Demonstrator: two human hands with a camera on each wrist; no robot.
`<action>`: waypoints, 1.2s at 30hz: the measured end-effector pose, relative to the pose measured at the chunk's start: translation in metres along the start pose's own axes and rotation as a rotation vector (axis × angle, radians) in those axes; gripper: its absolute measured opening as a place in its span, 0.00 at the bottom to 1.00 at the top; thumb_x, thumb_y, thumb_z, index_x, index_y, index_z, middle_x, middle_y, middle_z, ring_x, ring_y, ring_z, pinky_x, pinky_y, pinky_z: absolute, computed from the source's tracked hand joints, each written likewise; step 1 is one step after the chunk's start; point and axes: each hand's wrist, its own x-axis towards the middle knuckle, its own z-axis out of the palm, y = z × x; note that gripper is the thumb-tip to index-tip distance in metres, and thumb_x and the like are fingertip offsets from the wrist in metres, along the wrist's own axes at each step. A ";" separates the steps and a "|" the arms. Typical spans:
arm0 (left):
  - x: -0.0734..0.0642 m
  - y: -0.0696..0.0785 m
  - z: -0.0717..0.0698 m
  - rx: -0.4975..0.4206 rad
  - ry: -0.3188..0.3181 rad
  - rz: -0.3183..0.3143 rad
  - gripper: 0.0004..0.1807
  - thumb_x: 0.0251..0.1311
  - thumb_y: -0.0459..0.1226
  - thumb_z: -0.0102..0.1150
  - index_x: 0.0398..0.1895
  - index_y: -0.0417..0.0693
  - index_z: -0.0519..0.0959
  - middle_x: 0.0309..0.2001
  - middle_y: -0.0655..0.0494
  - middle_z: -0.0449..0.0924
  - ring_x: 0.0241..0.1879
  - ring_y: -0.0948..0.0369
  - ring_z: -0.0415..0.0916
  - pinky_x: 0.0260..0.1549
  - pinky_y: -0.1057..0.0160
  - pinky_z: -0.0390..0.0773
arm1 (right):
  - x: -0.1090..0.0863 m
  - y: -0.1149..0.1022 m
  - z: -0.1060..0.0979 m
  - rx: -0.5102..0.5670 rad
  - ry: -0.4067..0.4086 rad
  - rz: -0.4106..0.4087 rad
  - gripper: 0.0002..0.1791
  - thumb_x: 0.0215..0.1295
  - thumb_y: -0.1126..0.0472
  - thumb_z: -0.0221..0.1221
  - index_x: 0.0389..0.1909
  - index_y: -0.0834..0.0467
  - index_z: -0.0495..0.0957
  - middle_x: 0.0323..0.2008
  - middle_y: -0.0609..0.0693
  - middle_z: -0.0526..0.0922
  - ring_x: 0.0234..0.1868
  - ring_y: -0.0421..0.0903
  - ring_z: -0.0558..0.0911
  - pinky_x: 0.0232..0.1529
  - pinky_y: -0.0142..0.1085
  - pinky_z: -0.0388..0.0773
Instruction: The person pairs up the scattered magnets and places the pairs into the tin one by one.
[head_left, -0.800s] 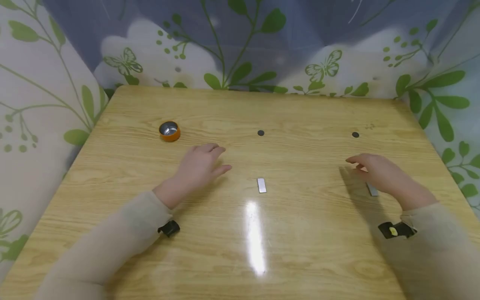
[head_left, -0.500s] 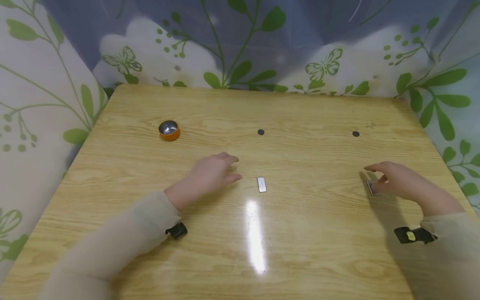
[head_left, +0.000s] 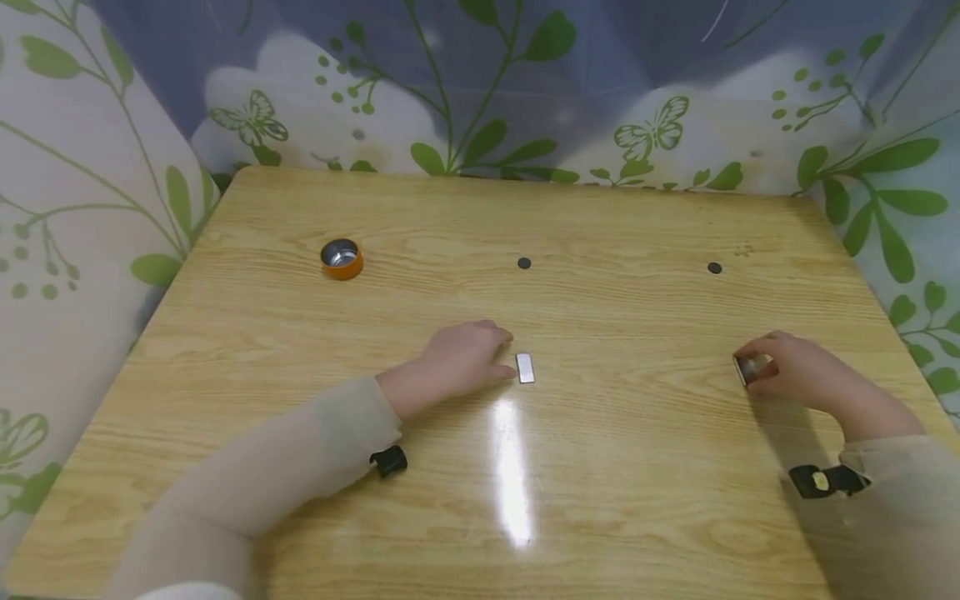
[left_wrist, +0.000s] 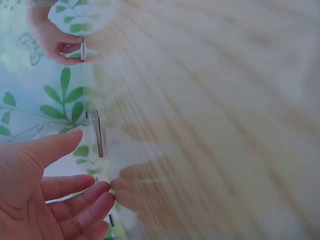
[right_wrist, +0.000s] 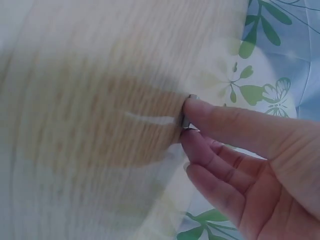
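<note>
Slab (head_left: 741, 371) — pinched within the right grip (head_left: 807, 375).

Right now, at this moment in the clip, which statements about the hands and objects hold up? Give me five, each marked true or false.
1. The right hand pinches a small rectangular piece. True.
2. The left hand has a tight grip on another piece. False: its fingers and thumb are apart, beside the uncovered piece.
3. The orange bowl stands to the left of both the nearer-left disc and the far-right disc. True.
4. The two discs touch each other. False: they lie well apart on the table.
5. The orange bowl is upside down. False: it stands upright, opening up.
</note>
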 end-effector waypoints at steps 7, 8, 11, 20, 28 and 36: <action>0.007 0.011 0.001 0.059 -0.019 0.011 0.19 0.54 0.50 0.63 0.42 0.48 0.80 0.40 0.56 0.76 0.37 0.60 0.75 0.32 0.59 0.77 | 0.003 0.002 -0.001 -0.015 0.011 0.009 0.23 0.51 0.66 0.67 0.46 0.74 0.74 0.41 0.69 0.73 0.34 0.58 0.81 0.37 0.51 0.77; 0.008 0.014 0.001 0.055 -0.023 0.014 0.18 0.53 0.50 0.64 0.41 0.48 0.81 0.39 0.56 0.76 0.35 0.61 0.74 0.31 0.60 0.77 | 0.003 0.002 -0.001 -0.013 0.009 0.014 0.23 0.51 0.66 0.67 0.46 0.74 0.74 0.41 0.69 0.74 0.34 0.58 0.81 0.38 0.51 0.76; 0.011 0.019 0.002 0.051 -0.032 0.021 0.16 0.52 0.49 0.65 0.39 0.49 0.81 0.37 0.57 0.75 0.33 0.62 0.73 0.29 0.61 0.76 | 0.004 0.004 -0.002 -0.002 -0.003 0.020 0.24 0.50 0.64 0.68 0.44 0.74 0.74 0.39 0.68 0.75 0.34 0.58 0.81 0.37 0.50 0.77; 0.013 0.021 0.004 -0.033 -0.031 0.013 0.15 0.50 0.46 0.68 0.36 0.48 0.81 0.32 0.58 0.71 0.30 0.63 0.70 0.28 0.66 0.72 | 0.006 0.016 -0.001 0.075 0.009 0.016 0.26 0.50 0.59 0.69 0.46 0.69 0.75 0.38 0.63 0.80 0.35 0.55 0.82 0.37 0.50 0.76; 0.012 0.019 0.003 -0.077 -0.023 0.046 0.15 0.52 0.44 0.67 0.39 0.45 0.82 0.34 0.57 0.73 0.33 0.63 0.70 0.34 0.66 0.74 | 0.009 0.014 0.000 0.098 0.030 -0.014 0.21 0.49 0.62 0.69 0.43 0.66 0.76 0.37 0.62 0.81 0.35 0.54 0.82 0.34 0.44 0.77; 0.014 0.021 0.006 -0.134 -0.010 0.033 0.18 0.52 0.43 0.68 0.43 0.42 0.82 0.37 0.54 0.76 0.36 0.62 0.72 0.39 0.67 0.75 | 0.013 0.011 0.001 0.156 -0.006 -0.007 0.22 0.49 0.60 0.70 0.43 0.67 0.75 0.38 0.62 0.81 0.36 0.53 0.82 0.32 0.38 0.77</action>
